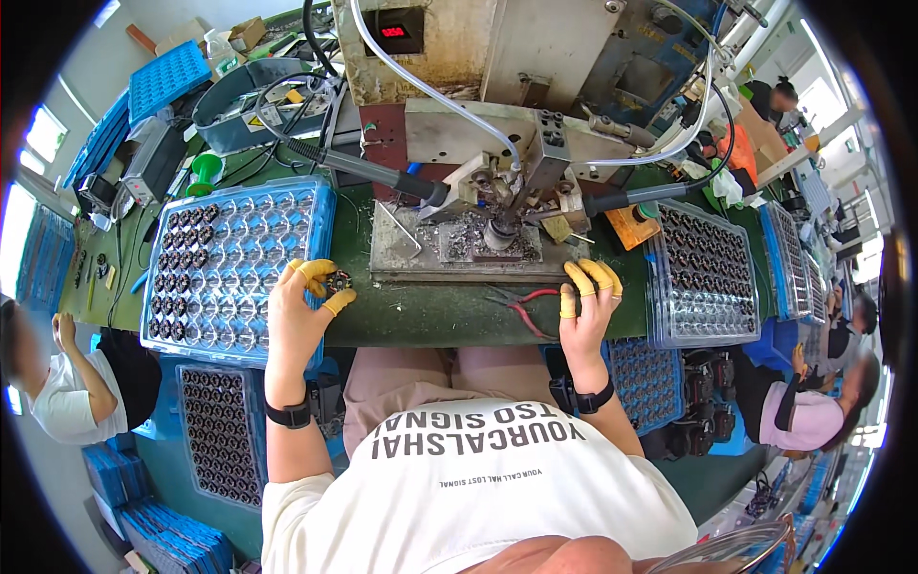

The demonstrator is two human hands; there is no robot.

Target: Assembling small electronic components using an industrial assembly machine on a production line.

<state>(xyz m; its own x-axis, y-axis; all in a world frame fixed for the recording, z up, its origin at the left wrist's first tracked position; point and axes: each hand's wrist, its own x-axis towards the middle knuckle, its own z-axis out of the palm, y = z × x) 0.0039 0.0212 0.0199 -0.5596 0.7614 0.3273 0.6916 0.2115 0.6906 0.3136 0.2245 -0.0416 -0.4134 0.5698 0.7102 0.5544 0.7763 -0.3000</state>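
My left hand (304, 303), wearing yellow finger covers, pinches a small round stator-like part (338, 281), dark with copper-coloured bits. It is held beside the right edge of a clear tray (244, 311) with round pockets, whose left columns hold similar dark parts. My right hand (589, 298), in the same covers, is at the right front corner of a metal machine base (435, 268). Its fingers are bent and a little apart, with nothing seen in them. Red-handled pliers (524, 308) lie just left of it. Metal scraps surround the machine's round fixture (498, 234).
A tray filled with dark round parts (706, 273) lies at the right, near an orange-brown block (631, 228). Two black cylindrical arms (378, 170) flank the fixture. A grey-blue bin (251, 100) stands far left. Other people sit at both sides. More trays (222, 430) are below the bench edge.
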